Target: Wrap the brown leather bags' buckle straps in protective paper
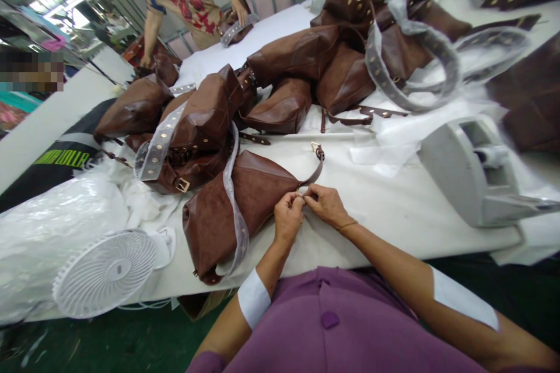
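Observation:
A brown bag (262,186) lies on its side on the white table (376,204), with a plastic-wrapped studded strap (234,204) across it. My left hand (289,217) is closed in a pinch at the bag's right corner. Right beside it, my right hand (327,204) pinches too, its fingertips meeting those of the left. Whatever small piece sits between the fingertips is too small to name. From that corner a short brown strap with a gold buckle (315,150) curves up, just beyond my right hand.
Several brown bags (293,58) are heaped across the table's middle and back. A white fan (109,271) and clear plastic (65,233) lie left. On the right stands a grey tape dispenser (472,169). Across the table, a person (188,0) handles bags.

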Tool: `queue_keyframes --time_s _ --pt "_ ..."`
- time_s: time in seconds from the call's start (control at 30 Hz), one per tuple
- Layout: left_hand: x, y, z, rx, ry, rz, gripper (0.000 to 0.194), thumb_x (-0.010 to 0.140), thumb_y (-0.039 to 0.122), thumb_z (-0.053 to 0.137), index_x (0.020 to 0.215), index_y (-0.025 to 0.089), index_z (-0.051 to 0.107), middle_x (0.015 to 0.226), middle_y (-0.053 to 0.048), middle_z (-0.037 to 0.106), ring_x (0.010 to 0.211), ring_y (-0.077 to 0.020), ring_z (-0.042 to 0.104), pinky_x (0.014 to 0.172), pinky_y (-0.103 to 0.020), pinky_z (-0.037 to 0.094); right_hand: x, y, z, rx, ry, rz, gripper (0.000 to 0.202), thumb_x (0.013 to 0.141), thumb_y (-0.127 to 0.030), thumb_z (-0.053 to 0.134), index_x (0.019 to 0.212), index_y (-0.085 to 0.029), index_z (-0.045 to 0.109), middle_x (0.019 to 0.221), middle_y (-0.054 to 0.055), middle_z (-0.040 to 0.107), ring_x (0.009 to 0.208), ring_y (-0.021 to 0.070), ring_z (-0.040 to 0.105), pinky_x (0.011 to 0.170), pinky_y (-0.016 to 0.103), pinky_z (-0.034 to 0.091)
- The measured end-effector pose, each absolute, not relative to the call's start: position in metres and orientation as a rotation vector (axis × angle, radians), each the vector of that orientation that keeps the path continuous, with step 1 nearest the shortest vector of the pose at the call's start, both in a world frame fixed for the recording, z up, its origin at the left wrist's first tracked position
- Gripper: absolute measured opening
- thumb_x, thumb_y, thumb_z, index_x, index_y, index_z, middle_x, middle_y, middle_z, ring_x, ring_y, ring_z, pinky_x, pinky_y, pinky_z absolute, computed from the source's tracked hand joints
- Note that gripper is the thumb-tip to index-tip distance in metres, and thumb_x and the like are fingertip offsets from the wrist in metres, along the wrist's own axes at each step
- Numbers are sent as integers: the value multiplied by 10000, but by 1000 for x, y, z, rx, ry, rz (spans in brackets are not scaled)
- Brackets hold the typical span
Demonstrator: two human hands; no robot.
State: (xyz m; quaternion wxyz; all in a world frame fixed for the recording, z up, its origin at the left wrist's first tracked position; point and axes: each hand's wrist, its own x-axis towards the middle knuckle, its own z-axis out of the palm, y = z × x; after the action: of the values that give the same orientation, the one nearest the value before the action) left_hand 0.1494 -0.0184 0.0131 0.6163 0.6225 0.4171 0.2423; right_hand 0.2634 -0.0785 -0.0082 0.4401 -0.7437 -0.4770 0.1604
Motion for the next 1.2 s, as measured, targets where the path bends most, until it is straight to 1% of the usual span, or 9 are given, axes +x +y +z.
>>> queue_keyframes --time_s 0.1,0.17,0.4,0.47,0.53,0.6,0.8,1.03,1.2 --pt "148 -14 17 1646 946 564 221 759 175 556 955 206 654 800 -28 640 635 -123 541 618 -210 418 263 -80 -9 -1852 -1163 410 99 770 -192 529 672 -187 545 625 1 588 589 139 530 610 235 356" --pt "148 -9 18 1790 917 536 256 745 123 546 943 230 668 812 -33 651 731 -158 570 711 -232 426 261 -82 -10 -1886 -1196 381 106 787 -199 516 686 -185 546 639 11 591 605 146 531 620 241 357" --pt "150 -2 17 1987 907 305 373 645 53 615 938 280 660 576 -9 557 672 -218 582 690 -261 412 260 -88 -13 -2033 -1361 273 131 840 -212 472 809 -170 593 777 79 636 720 189 565 668 270 364" --pt "144 -7 21 1970 879 355 457 680 73 596 1084 286 615 629 -8 596 663 -204 586 707 -260 416 264 -88 -10 -2015 -1254 390 105 805 -196 522 874 -170 597 734 47 632 682 173 568 668 260 378" --pt "134 -13 25 1918 873 446 518 735 99 549 1220 279 522 708 -9 640 680 -181 596 735 -252 423 268 -88 -6 -1974 -1174 504 209 764 -179 569 971 -171 602 699 14 625 649 158 568 680 255 393" --pt "123 -19 24 1848 908 514 478 768 115 503 1227 248 495 735 -10 656 690 -160 599 751 -243 428 270 -87 -2 -1957 -1168 557 278 751 -178 581 1026 -179 619 680 1 619 632 152 562 680 258 398" --pt "104 -31 0 1684 975 538 293 762 115 481 1015 197 604 711 -10 660 665 -135 599 709 -226 434 269 -79 0 -1961 -1083 765 231 729 -171 555 904 -195 703 567 -9 578 544 134 520 566 251 384" --pt "109 -26 -4 1788 873 588 408 805 118 448 1185 199 573 820 -16 672 743 -125 610 788 -240 456 275 -69 -2 -1466 -475 1532 45 666 -131 607 709 -144 604 499 -17 544 401 64 452 384 165 362" --pt "120 -13 -5 1918 751 497 480 811 86 409 1261 196 532 842 -13 686 763 -126 630 828 -255 482 279 -65 -3 -1347 -294 1699 114 653 -72 620 727 -132 556 524 -8 575 395 81 515 358 154 384"
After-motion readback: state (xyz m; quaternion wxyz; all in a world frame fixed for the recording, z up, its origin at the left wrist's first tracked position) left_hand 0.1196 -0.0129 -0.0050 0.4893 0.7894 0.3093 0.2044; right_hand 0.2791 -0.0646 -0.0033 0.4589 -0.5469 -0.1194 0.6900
